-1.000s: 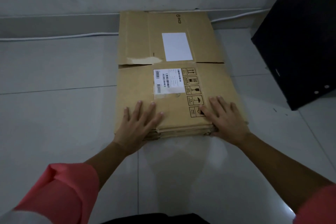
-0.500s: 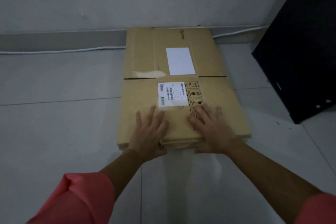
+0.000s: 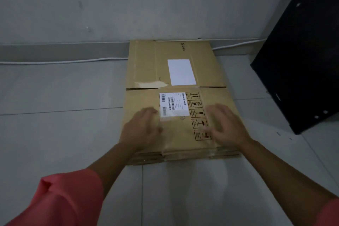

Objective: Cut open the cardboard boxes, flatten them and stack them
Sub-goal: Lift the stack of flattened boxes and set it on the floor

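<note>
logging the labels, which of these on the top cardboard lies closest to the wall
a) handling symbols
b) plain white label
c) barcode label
b: the plain white label sits farthest back, beyond the barcode label and the handling symbols.

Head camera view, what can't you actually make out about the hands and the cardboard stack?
Left hand: motion blur hides its finger pose and whether it touches the cardboard.
Right hand: also blurred, so pressing or hovering cannot be told.
Label: print too small to read.
Cardboard stack: layer count lost along the dim front edge.
Black panel: cut off by the right edge.
</note>
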